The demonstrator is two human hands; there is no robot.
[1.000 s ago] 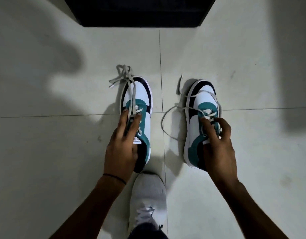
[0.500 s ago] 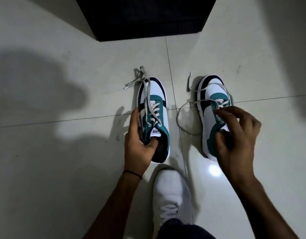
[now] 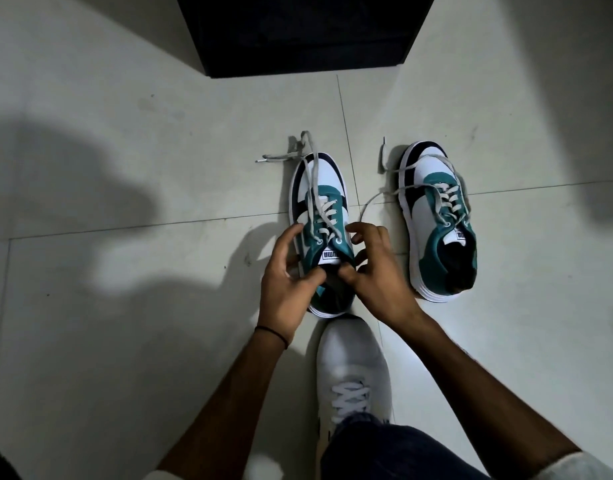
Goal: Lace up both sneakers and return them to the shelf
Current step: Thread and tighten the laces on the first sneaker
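Observation:
Two white, teal and black sneakers stand on the pale tiled floor, toes pointing away from me. The left sneaker (image 3: 320,209) has loose grey laces (image 3: 310,157) trailing past its toe. My left hand (image 3: 287,282) grips its left side at the collar, and my right hand (image 3: 377,271) grips its right side, thumbs at the tongue. The right sneaker (image 3: 436,216) stands alone to the right, its laces (image 3: 381,195) untied and looping onto the floor.
A dark shelf unit (image 3: 305,32) stands on the floor beyond the sneakers. My own foot in a white shoe (image 3: 353,368) is planted just behind the left sneaker. Floor tiles (image 3: 125,306) spread out on both sides.
My right hand has let go of the right sneaker and moved left onto the left sneaker. The left hand keeps its hold. The view has shifted, so the shoes sit further right.

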